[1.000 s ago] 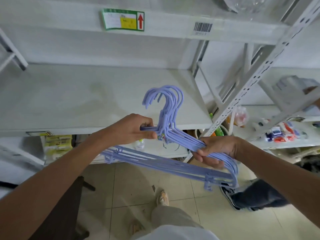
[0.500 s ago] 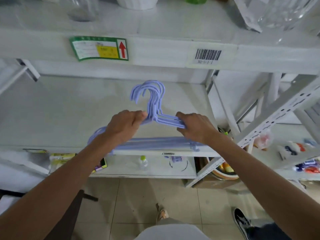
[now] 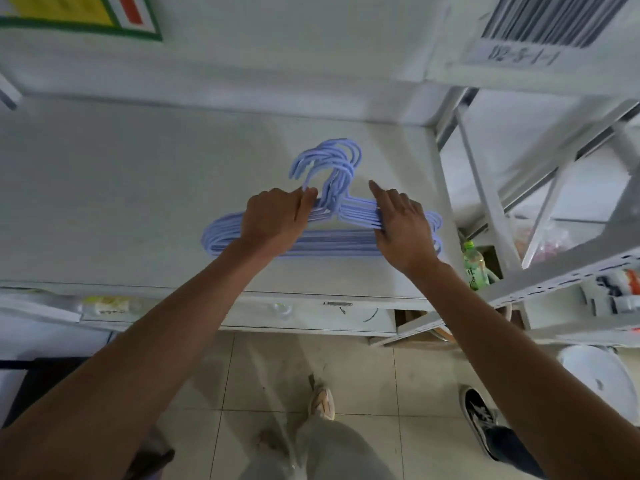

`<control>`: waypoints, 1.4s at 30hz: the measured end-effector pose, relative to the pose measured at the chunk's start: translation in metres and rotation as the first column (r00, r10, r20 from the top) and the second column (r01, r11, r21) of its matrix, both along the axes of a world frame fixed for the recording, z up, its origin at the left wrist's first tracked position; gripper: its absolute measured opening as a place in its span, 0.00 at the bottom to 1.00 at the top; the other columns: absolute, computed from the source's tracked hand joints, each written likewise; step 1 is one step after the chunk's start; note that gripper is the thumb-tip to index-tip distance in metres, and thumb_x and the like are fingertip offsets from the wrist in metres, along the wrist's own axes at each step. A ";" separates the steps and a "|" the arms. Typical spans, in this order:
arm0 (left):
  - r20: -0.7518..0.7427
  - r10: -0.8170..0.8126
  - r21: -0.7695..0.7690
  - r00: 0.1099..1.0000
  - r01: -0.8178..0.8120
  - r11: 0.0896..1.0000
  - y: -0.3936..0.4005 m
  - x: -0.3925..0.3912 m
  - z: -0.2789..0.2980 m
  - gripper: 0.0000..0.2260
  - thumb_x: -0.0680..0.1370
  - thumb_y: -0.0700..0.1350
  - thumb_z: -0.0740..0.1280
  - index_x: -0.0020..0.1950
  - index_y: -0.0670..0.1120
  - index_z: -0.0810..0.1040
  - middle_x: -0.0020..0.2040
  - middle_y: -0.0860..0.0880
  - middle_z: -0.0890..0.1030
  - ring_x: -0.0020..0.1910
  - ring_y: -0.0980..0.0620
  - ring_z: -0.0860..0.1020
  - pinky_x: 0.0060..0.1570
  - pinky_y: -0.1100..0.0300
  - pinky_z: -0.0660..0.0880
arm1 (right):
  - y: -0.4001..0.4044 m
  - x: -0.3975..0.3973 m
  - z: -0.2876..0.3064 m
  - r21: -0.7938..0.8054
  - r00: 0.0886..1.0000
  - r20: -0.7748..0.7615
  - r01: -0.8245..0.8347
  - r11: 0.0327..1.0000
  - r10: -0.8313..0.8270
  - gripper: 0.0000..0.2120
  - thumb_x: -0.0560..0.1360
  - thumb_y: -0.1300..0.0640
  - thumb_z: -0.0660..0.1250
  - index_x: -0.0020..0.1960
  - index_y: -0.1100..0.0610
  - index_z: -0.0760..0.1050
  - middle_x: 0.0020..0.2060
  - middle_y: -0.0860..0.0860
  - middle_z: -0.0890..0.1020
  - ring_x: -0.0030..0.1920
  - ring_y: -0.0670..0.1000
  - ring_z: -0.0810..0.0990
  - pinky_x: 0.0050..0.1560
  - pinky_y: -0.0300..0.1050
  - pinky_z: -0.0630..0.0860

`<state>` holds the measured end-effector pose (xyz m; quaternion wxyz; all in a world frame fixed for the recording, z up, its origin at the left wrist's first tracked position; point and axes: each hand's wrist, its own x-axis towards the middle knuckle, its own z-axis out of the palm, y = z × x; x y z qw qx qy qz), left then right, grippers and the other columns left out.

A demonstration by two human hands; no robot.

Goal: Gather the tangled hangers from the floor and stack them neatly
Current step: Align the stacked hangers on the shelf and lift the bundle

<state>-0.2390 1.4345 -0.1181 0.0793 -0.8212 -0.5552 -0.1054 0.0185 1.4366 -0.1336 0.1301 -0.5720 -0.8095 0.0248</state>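
A bundle of several light-purple plastic hangers [image 3: 332, 237] lies flat on the white shelf [image 3: 121, 202], hooks pointing away from me. My left hand [image 3: 277, 220] rests on the bundle's left shoulder, fingers curled over the wires near the necks. My right hand [image 3: 401, 226] presses on the right shoulder, index finger stretched forward. The hangers lie aligned on top of each other; the hooks fan out slightly.
The upper shelf's edge carries a green-yellow label [image 3: 79, 15] and a barcode sticker [image 3: 547, 22]. A slanted metal upright [image 3: 485, 188] stands to the right, with a green bottle [image 3: 474, 268] below. Another person's black shoe [image 3: 481, 420] is on the tiled floor.
The hanger bundle went from held in the air to lying flat on the shelf. Both hands moved forward with it and now press on its shoulders.
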 end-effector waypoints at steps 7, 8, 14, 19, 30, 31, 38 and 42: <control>0.207 -0.009 0.003 0.978 0.009 1.000 0.004 0.004 0.000 0.22 0.84 0.53 0.45 0.48 0.44 0.75 0.37 0.43 0.75 0.36 0.37 0.78 0.35 0.49 0.71 | -0.002 -0.013 -0.003 0.028 0.999 -0.035 -0.024 0.999 0.025 0.40 0.78 0.32 0.59 0.82 0.53 0.61 0.72 0.50 0.75 0.68 0.54 0.76 0.67 0.51 0.70; 0.179 -0.068 0.031 0.981 0.063 0.998 0.001 0.003 0.000 0.21 0.84 0.51 0.46 0.49 0.43 0.75 0.37 0.42 0.75 0.35 0.37 0.77 0.34 0.48 0.72 | -0.005 -0.012 -0.003 0.030 0.999 -0.036 -0.032 0.999 0.033 0.40 0.78 0.29 0.56 0.81 0.53 0.62 0.72 0.50 0.75 0.68 0.54 0.76 0.67 0.52 0.70; -0.069 0.019 0.003 0.997 -0.019 1.000 -0.017 0.014 0.000 0.27 0.79 0.48 0.38 0.60 0.41 0.74 0.45 0.37 0.79 0.42 0.37 0.79 0.40 0.47 0.70 | -0.022 -0.015 -0.003 0.056 0.990 -0.141 -0.016 0.998 0.024 0.29 0.85 0.41 0.41 0.72 0.52 0.71 0.65 0.49 0.79 0.64 0.54 0.77 0.65 0.53 0.70; -0.093 0.178 -0.009 0.980 -0.180 0.984 -0.011 0.029 -0.001 0.13 0.82 0.45 0.55 0.60 0.41 0.72 0.50 0.38 0.80 0.49 0.36 0.80 0.45 0.45 0.73 | -0.015 -0.042 -0.001 0.043 0.987 -0.097 0.135 0.990 -0.130 0.22 0.79 0.50 0.42 0.54 0.55 0.73 0.48 0.51 0.78 0.52 0.57 0.76 0.57 0.53 0.70; 0.127 0.194 0.094 0.973 -0.206 0.974 -0.026 -0.034 -0.022 0.22 0.85 0.51 0.46 0.49 0.43 0.76 0.42 0.40 0.81 0.42 0.35 0.80 0.44 0.42 0.74 | -0.003 -0.032 -0.006 0.136 0.996 -0.055 0.083 0.987 -0.076 0.25 0.81 0.48 0.39 0.57 0.56 0.73 0.46 0.54 0.80 0.48 0.60 0.77 0.52 0.54 0.69; 0.161 0.232 0.100 0.959 -0.249 0.963 -0.029 -0.040 -0.027 0.22 0.85 0.52 0.45 0.47 0.43 0.75 0.40 0.40 0.81 0.40 0.36 0.79 0.43 0.43 0.75 | -0.004 -0.033 -0.007 0.144 0.996 -0.056 0.079 0.986 -0.072 0.25 0.80 0.48 0.39 0.56 0.56 0.73 0.45 0.53 0.80 0.47 0.59 0.77 0.52 0.54 0.70; 0.260 0.186 0.157 0.947 -0.231 0.960 -0.022 -0.042 -0.035 0.23 0.84 0.56 0.46 0.42 0.45 0.73 0.34 0.44 0.80 0.35 0.37 0.78 0.37 0.49 0.74 | -0.002 -0.001 -0.010 0.193 1.000 0.000 0.025 0.981 -0.026 0.27 0.84 0.41 0.40 0.56 0.52 0.75 0.45 0.52 0.81 0.47 0.59 0.80 0.51 0.54 0.74; 0.276 0.090 0.160 0.957 -0.138 0.977 -0.022 -0.048 -0.038 0.25 0.79 0.66 0.53 0.43 0.45 0.72 0.34 0.46 0.79 0.34 0.39 0.78 0.35 0.52 0.73 | -0.010 0.019 -0.028 0.303 0.988 -0.045 0.156 0.940 -0.149 0.33 0.83 0.35 0.38 0.44 0.56 0.74 0.34 0.52 0.78 0.34 0.58 0.77 0.37 0.49 0.72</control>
